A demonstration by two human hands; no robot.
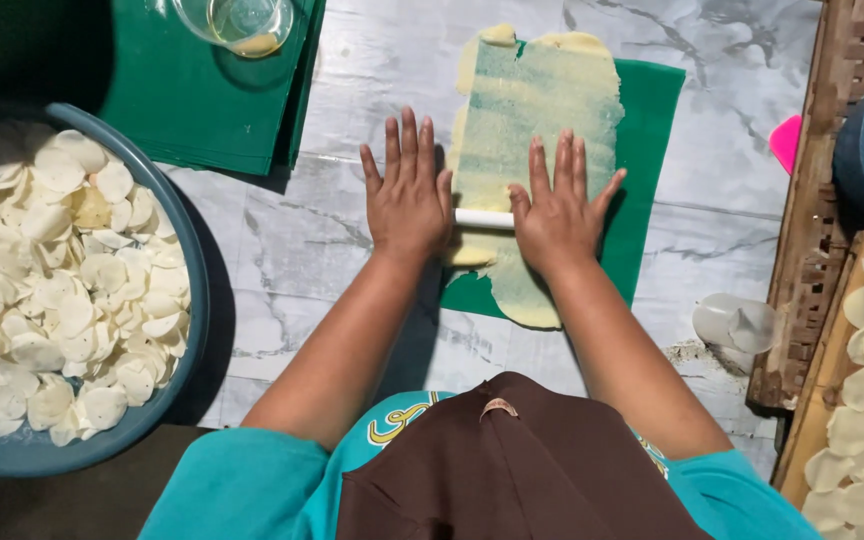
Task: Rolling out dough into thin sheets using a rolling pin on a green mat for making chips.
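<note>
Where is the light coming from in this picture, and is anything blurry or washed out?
Head view: shadows fall left of the left hand and forearm and beside the blue basin, so the light seems to come from the right. The top left corner is dark. The pale discs in the basin look a little bright, yet their edges read. Both hands, the right hand too, and the dough sheet are sharp.

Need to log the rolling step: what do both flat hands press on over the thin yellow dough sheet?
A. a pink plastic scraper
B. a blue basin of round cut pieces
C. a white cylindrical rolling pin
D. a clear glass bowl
C: the left hand and right hand lie palms down on the two ends of a white cylindrical rolling pin, which lies across the thin yellow dough sheet on a green plastic mat.
</note>
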